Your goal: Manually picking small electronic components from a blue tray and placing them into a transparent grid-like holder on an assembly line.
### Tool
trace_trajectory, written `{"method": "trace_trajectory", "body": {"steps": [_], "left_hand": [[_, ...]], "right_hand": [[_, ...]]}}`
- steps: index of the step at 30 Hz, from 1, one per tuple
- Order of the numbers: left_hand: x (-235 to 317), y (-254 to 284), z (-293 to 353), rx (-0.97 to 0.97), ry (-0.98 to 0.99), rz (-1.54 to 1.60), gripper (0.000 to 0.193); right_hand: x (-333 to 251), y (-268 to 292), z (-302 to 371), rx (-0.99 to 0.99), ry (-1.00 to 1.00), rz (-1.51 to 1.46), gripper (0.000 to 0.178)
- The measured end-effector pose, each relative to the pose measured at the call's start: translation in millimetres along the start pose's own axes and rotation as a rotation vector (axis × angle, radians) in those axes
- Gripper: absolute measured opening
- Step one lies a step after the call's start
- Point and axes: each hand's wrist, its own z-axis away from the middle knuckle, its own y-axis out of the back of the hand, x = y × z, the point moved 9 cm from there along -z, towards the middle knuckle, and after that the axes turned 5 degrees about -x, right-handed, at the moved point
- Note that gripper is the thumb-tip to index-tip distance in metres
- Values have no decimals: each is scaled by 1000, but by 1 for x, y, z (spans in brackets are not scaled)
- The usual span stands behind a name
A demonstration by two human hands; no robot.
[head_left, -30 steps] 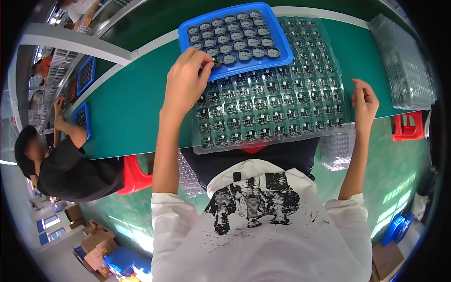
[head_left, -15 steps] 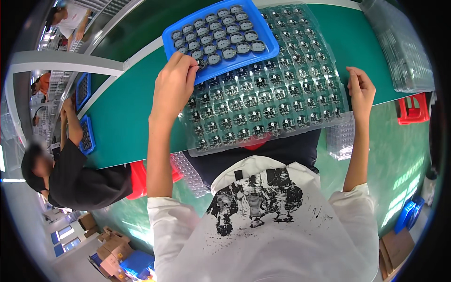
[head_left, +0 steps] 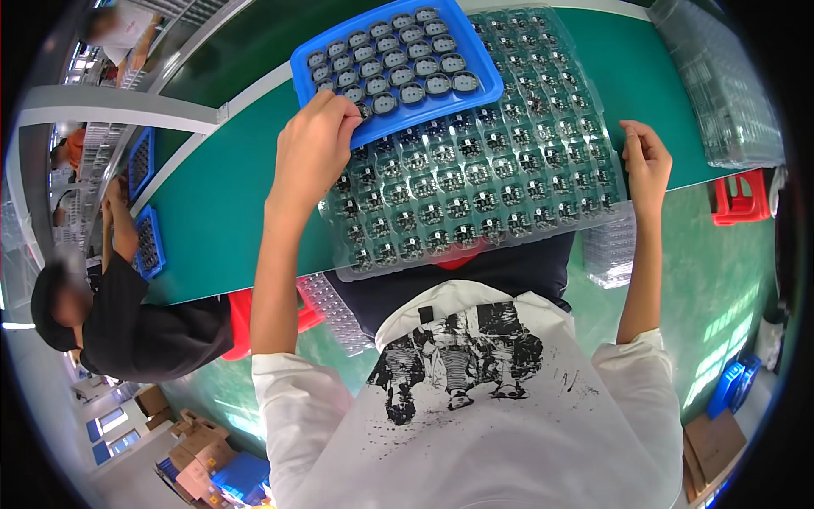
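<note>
My left hand [head_left: 315, 140] is at the near left corner of a blue tray [head_left: 398, 127], thumb and fingers pinched on a round grey part [head_left: 364, 111] that they partly hide. The blue tray holds rows of similar round grey parts with dark rims. It rests over the far left portion of a large clear blister tray [head_left: 356, 273], whose pockets hold small dark-and-silver components [head_left: 483, 201]. Just past the clear tray's right edge, my right hand [head_left: 648, 163] hovers with loosely curled fingers. A gap shows between its thumb and forefinger, with nothing visible in them.
The trays lie on a green worktop [head_left: 220, 225]. Stacked clear trays [head_left: 725, 110] stand at the right, and another stack [head_left: 610, 254] is below the worktop edge. At the left sits a co-worker in black [head_left: 161, 331], beside smaller blue trays [head_left: 149, 242]. A red stool [head_left: 740, 197] is at right.
The whole view has shifted slightly. My left hand stays at the blue tray's corner and my right hand stays beside the clear tray. The co-worker's arms have moved a little.
</note>
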Motion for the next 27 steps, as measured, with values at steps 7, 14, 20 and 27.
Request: {"method": "trace_trajectory", "body": {"steps": [7, 14, 20, 27], "left_hand": [[-8, -1, 0, -55, 56, -17, 3], [-11, -3, -4, -99, 53, 43, 10], [-4, 63, 30, 70, 87, 633, 22], [104, 194, 116, -48, -807, 709, 42]], "right_hand": [[-4, -6, 1, 1, 24, 81, 19], [1, -4, -2, -7, 62, 52, 18], [-8, 2, 6, 39, 11, 103, 17], [-5, -6, 5, 94, 8, 107, 12]]}}
